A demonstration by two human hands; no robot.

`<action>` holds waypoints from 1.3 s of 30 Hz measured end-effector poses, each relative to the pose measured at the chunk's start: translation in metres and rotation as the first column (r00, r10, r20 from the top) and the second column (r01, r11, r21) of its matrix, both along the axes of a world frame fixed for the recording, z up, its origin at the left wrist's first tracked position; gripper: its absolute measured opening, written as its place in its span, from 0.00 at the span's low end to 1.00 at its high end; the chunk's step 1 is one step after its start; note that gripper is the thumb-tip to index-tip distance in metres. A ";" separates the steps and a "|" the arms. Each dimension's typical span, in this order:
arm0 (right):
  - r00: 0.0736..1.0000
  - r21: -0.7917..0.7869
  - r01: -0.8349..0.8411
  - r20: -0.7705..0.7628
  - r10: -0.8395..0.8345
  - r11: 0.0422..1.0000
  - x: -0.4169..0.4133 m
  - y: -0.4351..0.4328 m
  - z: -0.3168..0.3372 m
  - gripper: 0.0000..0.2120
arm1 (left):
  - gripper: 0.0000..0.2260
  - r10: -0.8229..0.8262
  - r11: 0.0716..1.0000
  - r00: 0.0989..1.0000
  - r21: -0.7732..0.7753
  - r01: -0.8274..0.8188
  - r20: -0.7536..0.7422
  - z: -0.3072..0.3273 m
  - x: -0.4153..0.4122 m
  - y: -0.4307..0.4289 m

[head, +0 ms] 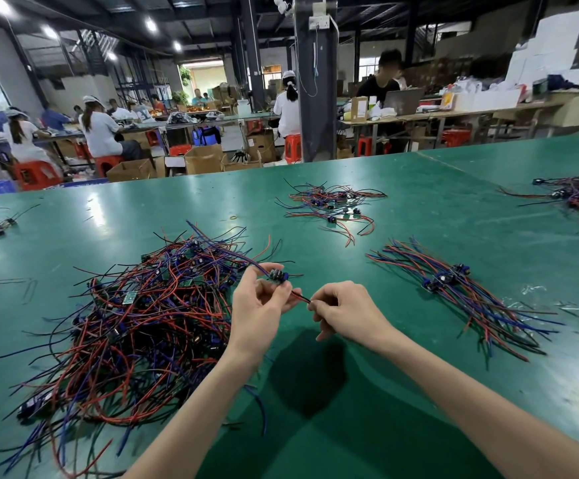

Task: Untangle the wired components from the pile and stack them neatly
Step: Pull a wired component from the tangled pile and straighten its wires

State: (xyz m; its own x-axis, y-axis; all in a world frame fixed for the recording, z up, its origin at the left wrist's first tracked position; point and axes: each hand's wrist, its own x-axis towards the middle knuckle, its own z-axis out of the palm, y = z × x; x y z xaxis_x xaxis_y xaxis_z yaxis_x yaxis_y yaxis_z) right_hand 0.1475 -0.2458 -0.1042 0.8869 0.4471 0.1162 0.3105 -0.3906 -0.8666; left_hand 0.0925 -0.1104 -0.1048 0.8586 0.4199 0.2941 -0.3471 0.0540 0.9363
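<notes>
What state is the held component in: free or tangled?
Cannot tell. The left hand holds the component clear of the table, the right hand pinches its red wire, but its blue wires run over the pile.

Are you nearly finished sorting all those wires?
Not nearly. Done: a small neat stack of straightened pieces lies to the right. In hand: the left hand holds one component while the right hand pinches its wires. Left: the big tangled pile on the left, far larger than the stack.
</notes>
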 end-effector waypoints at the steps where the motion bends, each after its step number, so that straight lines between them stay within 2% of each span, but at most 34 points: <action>1: 1.000 0.010 0.015 -0.013 -0.015 1.000 0.001 -0.001 0.000 0.09 | 0.10 -0.017 1.000 1.000 -0.001 0.017 0.002 -0.001 0.000 -0.002; 7: 0.997 0.057 -0.002 -0.080 0.006 0.998 0.003 -0.001 -0.002 0.08 | 0.10 0.040 0.999 0.999 -0.023 -0.040 0.004 0.005 0.002 0.008; 12: 0.994 0.010 -0.016 -0.111 0.017 1.000 0.007 0.000 -0.006 0.07 | 0.10 0.118 0.991 0.993 -0.072 -0.116 0.020 0.007 0.005 0.023; 19: 0.998 -0.148 0.057 0.043 -0.051 0.987 0.017 -0.005 -0.008 0.10 | 0.11 0.125 0.990 0.992 -0.076 -0.122 0.033 0.006 0.008 0.025; 24: 1.000 -0.112 -0.006 -0.004 0.005 0.994 0.018 -0.006 -0.006 0.08 | 0.10 0.161 0.983 0.986 -0.095 -0.158 0.032 0.006 0.008 0.032; 31: 0.998 -0.103 -0.044 -0.048 0.040 0.994 0.019 -0.007 -0.005 0.16 | 0.10 0.204 0.976 0.979 -0.076 -0.204 -0.001 0.005 0.009 0.039; 39: 0.996 -0.070 -0.081 -0.049 0.078 0.994 0.023 -0.009 -0.003 0.17 | 0.10 0.245 0.969 0.970 -0.030 -0.245 -0.008 0.004 0.010 0.041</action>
